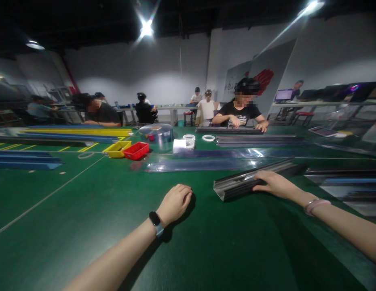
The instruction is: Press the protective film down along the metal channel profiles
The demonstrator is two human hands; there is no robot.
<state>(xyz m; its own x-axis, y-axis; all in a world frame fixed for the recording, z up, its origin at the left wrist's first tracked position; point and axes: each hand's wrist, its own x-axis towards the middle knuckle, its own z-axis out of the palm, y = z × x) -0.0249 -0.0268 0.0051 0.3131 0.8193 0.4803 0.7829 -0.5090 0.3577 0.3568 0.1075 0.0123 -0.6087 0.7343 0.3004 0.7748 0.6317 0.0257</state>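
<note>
A long dark channel profile (236, 185) with an open, U-like end lies at a slant on the green table (212, 250), its near end pointing left. My right hand (271, 182) grips it from above, thumb along the near side and fingers over the top. The fingertips are partly hidden behind the profile. To the left, my left hand (176, 202) rests on the table with its fingers curled and pressed together, apart from the profile. Nothing shows sticking out of it, and its palm side is hidden.
Clear-wrapped strips (200, 165) lie beyond my hands. A red bin (136, 150), a yellow bin (117, 149), a film roll (157, 135) and white rings (208, 138) stand farther back. More profiles lie right (354, 188) and left (24, 160). A co-worker (241, 109) handles a profile opposite.
</note>
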